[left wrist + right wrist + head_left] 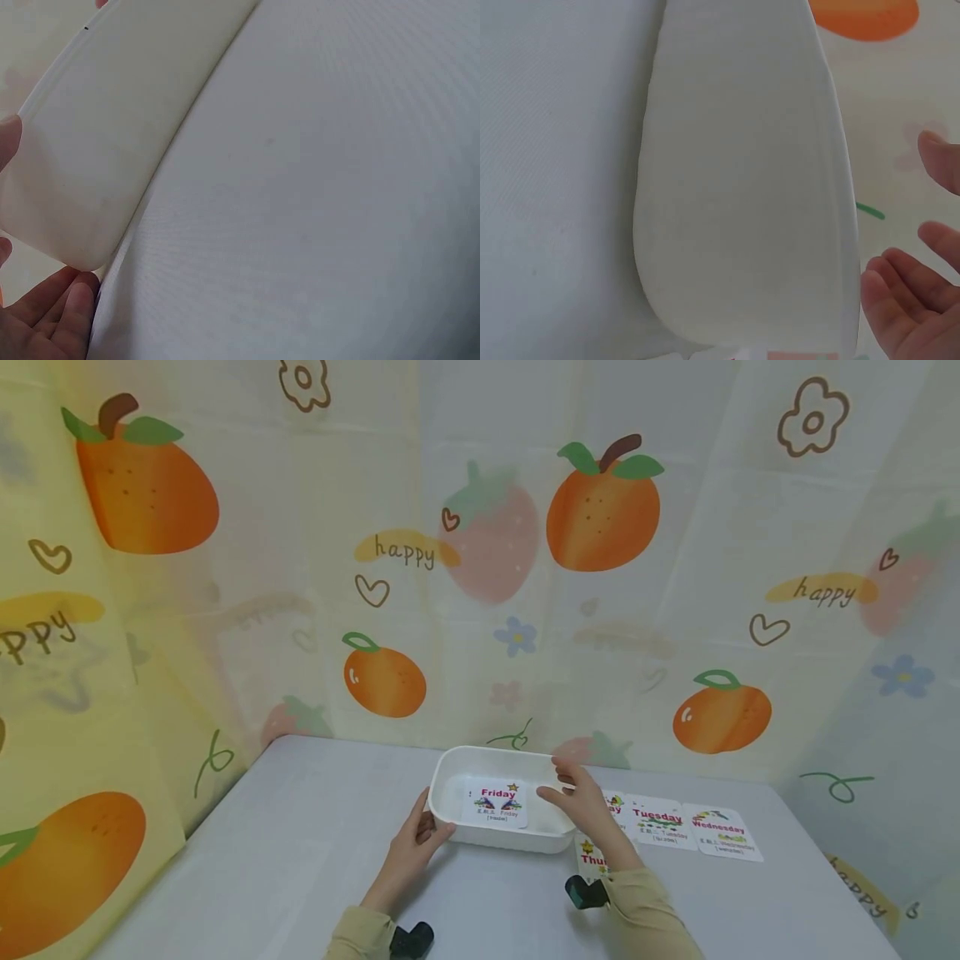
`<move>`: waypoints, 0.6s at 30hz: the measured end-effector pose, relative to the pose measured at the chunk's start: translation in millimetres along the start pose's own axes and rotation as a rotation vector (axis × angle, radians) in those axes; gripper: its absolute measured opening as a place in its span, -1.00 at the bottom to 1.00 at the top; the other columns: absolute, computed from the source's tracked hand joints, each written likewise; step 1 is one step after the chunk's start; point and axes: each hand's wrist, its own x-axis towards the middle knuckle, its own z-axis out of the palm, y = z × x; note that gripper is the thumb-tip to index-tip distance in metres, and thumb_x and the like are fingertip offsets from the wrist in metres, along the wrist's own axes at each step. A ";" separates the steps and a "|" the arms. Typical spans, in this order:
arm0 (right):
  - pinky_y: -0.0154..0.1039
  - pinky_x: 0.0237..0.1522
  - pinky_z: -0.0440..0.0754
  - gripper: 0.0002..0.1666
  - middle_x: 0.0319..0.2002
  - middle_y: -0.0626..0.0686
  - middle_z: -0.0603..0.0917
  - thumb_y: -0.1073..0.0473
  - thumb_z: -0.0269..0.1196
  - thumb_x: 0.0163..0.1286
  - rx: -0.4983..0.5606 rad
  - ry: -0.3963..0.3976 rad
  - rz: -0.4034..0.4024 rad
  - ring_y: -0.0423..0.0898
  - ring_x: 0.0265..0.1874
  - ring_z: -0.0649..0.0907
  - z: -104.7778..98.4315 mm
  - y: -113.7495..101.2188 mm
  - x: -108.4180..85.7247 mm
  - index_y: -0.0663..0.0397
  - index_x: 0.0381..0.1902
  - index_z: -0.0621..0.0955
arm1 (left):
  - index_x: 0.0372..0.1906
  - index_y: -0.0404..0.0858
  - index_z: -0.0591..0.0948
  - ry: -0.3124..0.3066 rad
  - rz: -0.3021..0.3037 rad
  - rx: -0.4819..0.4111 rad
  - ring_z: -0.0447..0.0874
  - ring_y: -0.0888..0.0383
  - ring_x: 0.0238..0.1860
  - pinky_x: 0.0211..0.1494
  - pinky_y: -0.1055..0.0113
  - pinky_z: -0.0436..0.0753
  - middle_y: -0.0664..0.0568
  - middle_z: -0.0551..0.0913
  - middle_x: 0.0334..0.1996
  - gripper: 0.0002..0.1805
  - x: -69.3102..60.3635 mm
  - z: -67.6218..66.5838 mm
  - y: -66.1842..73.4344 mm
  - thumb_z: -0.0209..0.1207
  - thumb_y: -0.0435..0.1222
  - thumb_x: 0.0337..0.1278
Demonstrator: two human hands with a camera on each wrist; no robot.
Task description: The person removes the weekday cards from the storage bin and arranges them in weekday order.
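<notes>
A white plastic tray [502, 838] stands on the table, with a "Friday" word card [497, 804] lying inside it. My left hand [415, 843] holds the tray's left end, thumb at the near rim and fingers round the corner. In the left wrist view its fingers [64, 315] touch the tray's lower corner. My right hand [588, 806] is over the tray's right end, its thumb apart from its loosely bent fingers. Seen from the right wrist, those fingers [907, 289] are beside the rim of the tray [742, 180], with nothing between them and the thumb.
Right of the tray lie a "Tuesday" card [660, 820], a "Wednesday" card [718, 832] and another card [615, 806], partly covered by my right hand. A card reading "Thu" [591, 858] is partly hidden nearer me. A fruit-patterned curtain [480, 635] hangs behind the table [270, 860].
</notes>
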 end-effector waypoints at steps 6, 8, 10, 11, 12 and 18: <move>0.05 0.11 0.42 -0.28 0.13 0.34 0.42 0.21 0.35 0.17 -0.003 -0.052 -0.006 0.22 0.09 0.42 9.9 -1.6 8.5 0.34 0.24 0.36 | 0.44 -0.10 0.10 0.000 -0.002 0.000 0.41 -0.08 0.14 0.18 0.08 0.41 -0.21 0.47 0.10 -0.12 0.5 0.1 -0.1 0.21 0.08 0.07; 0.06 0.11 0.42 -0.27 0.12 0.35 0.42 0.20 0.36 0.16 -0.001 -0.074 0.003 0.22 0.09 0.42 13.4 -1.0 10.7 0.33 0.24 0.36 | 0.44 -0.10 0.10 0.001 -0.003 0.003 0.41 -0.08 0.14 0.18 0.08 0.41 -0.20 0.47 0.10 -0.11 0.7 0.0 -0.2 0.21 0.08 0.07; 0.08 0.11 0.41 -0.26 0.12 0.37 0.41 0.21 0.36 0.16 0.009 -0.098 0.014 0.24 0.09 0.42 16.6 -0.4 12.6 0.34 0.24 0.35 | 0.44 -0.10 0.10 0.002 -0.005 0.004 0.41 -0.08 0.14 0.18 0.08 0.42 -0.20 0.47 0.09 -0.11 0.8 -0.1 -0.3 0.21 0.08 0.07; 0.09 0.11 0.40 -0.26 0.12 0.38 0.41 0.22 0.36 0.16 0.013 -0.109 0.020 0.26 0.09 0.42 17.9 -0.6 13.2 0.35 0.24 0.34 | 0.44 -0.10 0.10 0.001 -0.005 0.003 0.41 -0.08 0.14 0.18 0.08 0.42 -0.20 0.47 0.09 -0.11 0.9 -0.2 -0.4 0.21 0.08 0.07; 0.10 0.11 0.40 -0.26 0.11 0.39 0.41 0.23 0.36 0.15 0.012 -0.117 0.024 0.27 0.09 0.42 19.2 -0.4 13.9 0.35 0.24 0.34 | 0.44 -0.10 0.10 0.002 -0.006 0.005 0.41 -0.08 0.14 0.18 0.08 0.41 -0.20 0.47 0.10 -0.11 0.9 -0.3 -0.4 0.21 0.08 0.07; 0.08 0.12 0.39 -0.22 0.12 0.38 0.41 0.25 0.39 0.09 -0.004 -0.164 0.043 0.26 0.09 0.42 27.2 3.5 18.8 0.36 0.24 0.34 | 0.44 -0.10 0.10 -0.004 -0.004 0.003 0.41 -0.09 0.14 0.17 0.07 0.42 -0.21 0.47 0.10 -0.12 0.0 -0.6 1.1 0.21 0.07 0.07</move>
